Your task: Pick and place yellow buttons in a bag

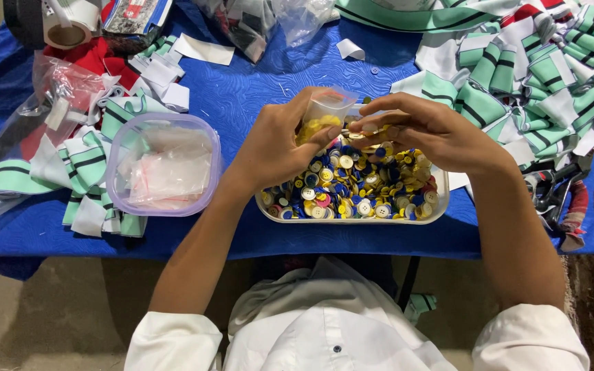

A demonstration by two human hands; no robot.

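Yellow buttons fill the bottom of the small clear bag that the left hand grips closed-fingered around its side, just above the far rim of the clear tray. The right hand has its fingertips pinched together at the bag's open mouth, on something too small to make out. Judging by the tray, heaped with mixed yellow, blue, white and pink buttons, most of the sorting is left.

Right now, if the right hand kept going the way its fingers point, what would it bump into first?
The right hand points leftward at the small clear bag held by the left hand. It would probably meet that bag first; its fingertips already look almost touching.
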